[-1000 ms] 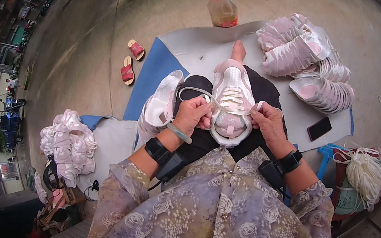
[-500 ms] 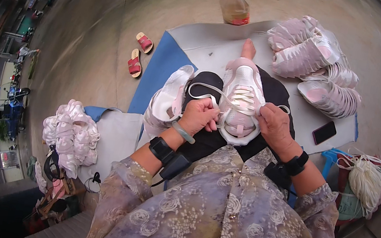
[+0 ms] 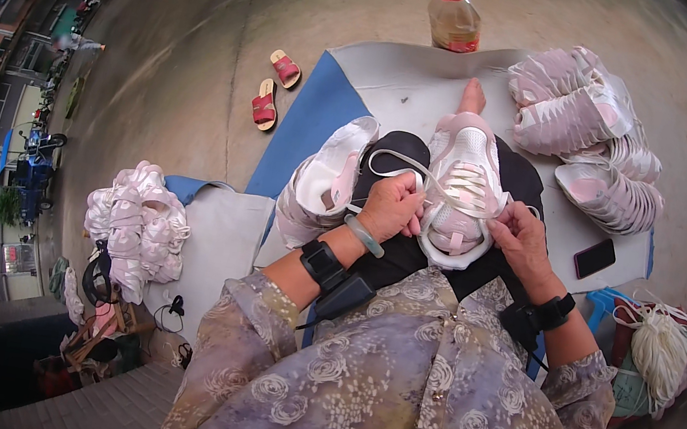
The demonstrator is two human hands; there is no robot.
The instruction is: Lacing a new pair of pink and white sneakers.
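Shoe (image 3: 466,147), centre frame: seated on lap (image 3: 395,259), apparently for steadiness; white lace (image 3: 462,205) is pinched by left hand (image 3: 393,204) and right hand (image 3: 523,243).

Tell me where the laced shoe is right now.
In the head view, right of centre, the laced shoe lies over the black trousers between the left hand and the right hand, the bare foot beyond its toe.
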